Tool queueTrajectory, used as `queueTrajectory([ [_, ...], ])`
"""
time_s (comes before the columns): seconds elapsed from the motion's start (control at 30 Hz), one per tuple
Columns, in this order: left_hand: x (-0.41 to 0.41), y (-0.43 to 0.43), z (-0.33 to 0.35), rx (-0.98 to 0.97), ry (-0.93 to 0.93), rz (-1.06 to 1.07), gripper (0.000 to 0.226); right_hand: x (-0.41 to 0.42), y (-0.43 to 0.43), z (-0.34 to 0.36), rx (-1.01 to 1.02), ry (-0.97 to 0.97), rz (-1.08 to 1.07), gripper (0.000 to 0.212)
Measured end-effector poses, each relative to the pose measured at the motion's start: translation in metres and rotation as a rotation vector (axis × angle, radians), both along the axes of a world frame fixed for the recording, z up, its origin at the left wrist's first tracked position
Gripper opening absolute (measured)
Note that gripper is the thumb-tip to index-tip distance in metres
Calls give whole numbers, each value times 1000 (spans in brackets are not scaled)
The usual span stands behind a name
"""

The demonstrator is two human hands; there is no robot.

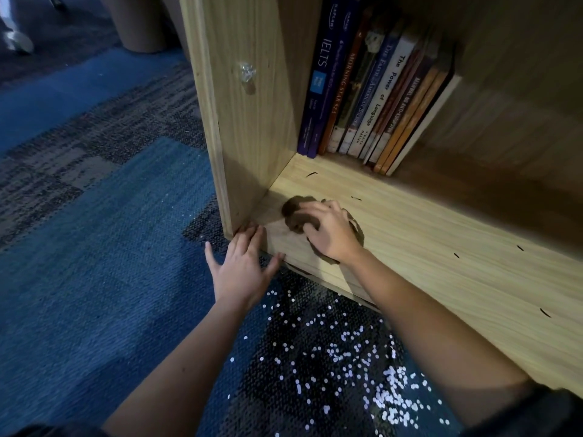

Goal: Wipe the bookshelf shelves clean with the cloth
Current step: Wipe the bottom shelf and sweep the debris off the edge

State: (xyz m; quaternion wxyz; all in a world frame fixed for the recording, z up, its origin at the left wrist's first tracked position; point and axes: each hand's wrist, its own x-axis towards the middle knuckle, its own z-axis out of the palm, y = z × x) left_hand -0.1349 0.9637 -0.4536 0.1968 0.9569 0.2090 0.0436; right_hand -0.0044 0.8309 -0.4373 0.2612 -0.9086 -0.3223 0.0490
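The cloth is lying bunched on the shelf, under and just ahead of the fingers of the right hand, which are curling over it and pressing it to the wood. It looks like soft, light, limp stuff that is going to crumple and slide rather than hold a shape, so taking it from above with a wad gathered into the palm seems the surest hold, leaving a flat underside to drag. A fold is poking out beyond the fingertips toward the side panel. The left hand is resting with fingers spread and straight — tips touching the shelf's front corner, holding nothing. Beyond the right fingers a few dark scraps are lying on the wood, and farther back books are standing in a row. Below both wrists white specks are littering the carpet.
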Motion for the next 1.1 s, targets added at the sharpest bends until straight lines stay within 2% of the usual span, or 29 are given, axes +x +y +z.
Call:
queueTrajectory([
  [0.07, 0, 0, 1, -2, 5, 2, 66, -2, 13, 3, -59, -22, -39, 35],
  [0.23, 2, 1, 4, -4, 6, 12, 66, -28, -20, 0, -62, 75, 174, 35],
  [0.33, 6, -2, 13, -34, -70, 35, 62, -14, -52, 5, -37, 57, -142, 35],
  [0.4, 9, -11, 20, -77, -134, 37, 53, -11, -49, 8, -67, 136, -266, 42],
  [0.47, 16, -21, 24, -123, -178, 30, 43, -18, -35, 12, 63, 366, -195, 54],
  [0.53, 26, -31, 30, -176, -172, 20, 41, -23, -33, 19, 327, 479, -168, 51],
  [0.6, 38, -42, 38, -233, -113, -13, 40, -18, -49, 26, 388, 311, -264, 42],
  [0.67, 51, -59, 43, -224, 24, -90, 48, -6, -71, 24, 264, 90, -374, 37],
  [0.73, 59, -81, 44, -156, 165, -143, 66, 5, -90, 13, 91, -9, -452, 36],
  [0.8, 62, -97, 40, -95, 219, -141, 81, 10, -101, 1, -71, -15, -503, 41],
  [0.87, 66, -95, 33, -89, 183, -130, 87, 11, -106, -8, -167, -38, -528, 46],
  [0.97, 80, -66, 26, -169, 113, -111, 86, 10, -102, -12, -179, -105, -520, 46],
  [1.1, 120, -62, 35, -211, 137, -145, 82, 15, -104, -13, -185, -111, -504, 46],
])
